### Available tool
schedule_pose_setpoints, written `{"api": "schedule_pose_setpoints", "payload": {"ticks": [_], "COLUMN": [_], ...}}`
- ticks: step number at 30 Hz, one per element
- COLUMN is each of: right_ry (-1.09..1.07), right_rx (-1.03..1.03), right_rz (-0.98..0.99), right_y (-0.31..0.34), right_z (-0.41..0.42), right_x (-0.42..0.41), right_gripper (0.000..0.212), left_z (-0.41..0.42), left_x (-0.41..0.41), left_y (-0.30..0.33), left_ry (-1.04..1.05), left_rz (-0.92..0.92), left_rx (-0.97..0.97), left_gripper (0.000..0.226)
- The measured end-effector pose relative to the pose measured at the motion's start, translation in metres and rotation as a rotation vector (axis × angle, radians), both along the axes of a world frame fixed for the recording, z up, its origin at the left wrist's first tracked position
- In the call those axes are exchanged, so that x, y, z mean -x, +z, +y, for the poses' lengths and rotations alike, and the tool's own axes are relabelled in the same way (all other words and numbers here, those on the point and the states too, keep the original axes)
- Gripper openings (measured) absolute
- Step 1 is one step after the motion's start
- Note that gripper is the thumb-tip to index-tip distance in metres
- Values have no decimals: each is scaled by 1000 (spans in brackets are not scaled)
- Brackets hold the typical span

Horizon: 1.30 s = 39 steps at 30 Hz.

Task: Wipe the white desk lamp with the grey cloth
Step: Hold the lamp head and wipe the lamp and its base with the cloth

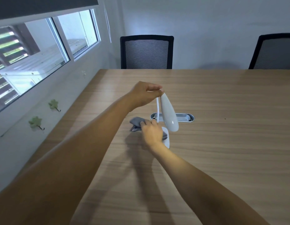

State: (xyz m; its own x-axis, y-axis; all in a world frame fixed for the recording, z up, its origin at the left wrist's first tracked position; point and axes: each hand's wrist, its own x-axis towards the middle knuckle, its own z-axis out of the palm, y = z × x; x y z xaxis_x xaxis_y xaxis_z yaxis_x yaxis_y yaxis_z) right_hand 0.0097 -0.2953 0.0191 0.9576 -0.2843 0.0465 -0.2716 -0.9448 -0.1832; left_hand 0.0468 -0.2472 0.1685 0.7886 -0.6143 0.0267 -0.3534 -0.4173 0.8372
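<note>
Reaching out over the wood-grain tabletop surface [222,143], we had both bare arms stretched toward the small white desk lamp [168,114], which stood near the middle of the surface. Our left hand [145,94] was pinched closed on the top of the lamp, thumb and fingers meeting where the thin white neck joined the long, rounded white head; the head hung down and tilted toward us. Our right hand [152,131] was closed around the crumpled grey cloth [137,123] and pressed it against the lamp's flat white base [167,140], which rested on the surface and was mostly hidden under the hand. Part of the cloth bunched out to the left of the fingers, lying on the surface.

Just behind the lamp, an oval metal cable tray [185,118] was set into the surface. Two black mesh-backed office chairs stood at the far edge, one [146,52] straight ahead and one [274,52] at the right. Along the white wall at the left we saw two green leaf-shaped hooks [53,105] below a sliding window [43,54].
</note>
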Motion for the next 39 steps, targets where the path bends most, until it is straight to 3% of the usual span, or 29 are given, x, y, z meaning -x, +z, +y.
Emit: {"api": "schedule_pose_setpoints", "payload": {"ticks": [2, 4, 9, 13, 15, 17, 23, 29, 31, 39], "right_ry": [0, 131, 281, 31, -44, -62, 140, -137, -177, -9], "right_rx": [46, 55, -170, -503, -476, -408, -260, -419, -438, -379], "right_rz": [75, 113, 92, -72, -107, -5, 323, 97, 156, 364], "right_y": [-15, -30, -38, -17, -14, -19, -16, 5, 1, 11], "right_z": [-13, -17, -8, -19, -36, -49, -51, -70, -66, -48], "right_x": [5, 17, 47, 61, 60, 63, 82, 68, 64, 64], "right_gripper": [25, 30, 39, 21, 25, 34, 55, 46, 42, 39], "left_z": [0, -1, -2, -1, 0, -1, -4, -2, -2, -5], "left_x": [-1, -1, 0, 3, 4, 5, 5, 8, 9, 10], "left_y": [-1, -1, 1, -1, -1, 1, 3, -2, -3, -3], "left_ry": [0, -1, 11, 23, 34, 35, 37, 59, 63, 82], "left_rz": [6, 10, 14, 24, 29, 29, 32, 36, 40, 40], "left_rx": [6, 2, -4, 8, 10, 2, -7, 10, 18, 21], "left_gripper": [40, 40, 40, 39, 39, 40, 40, 41, 41, 42]}}
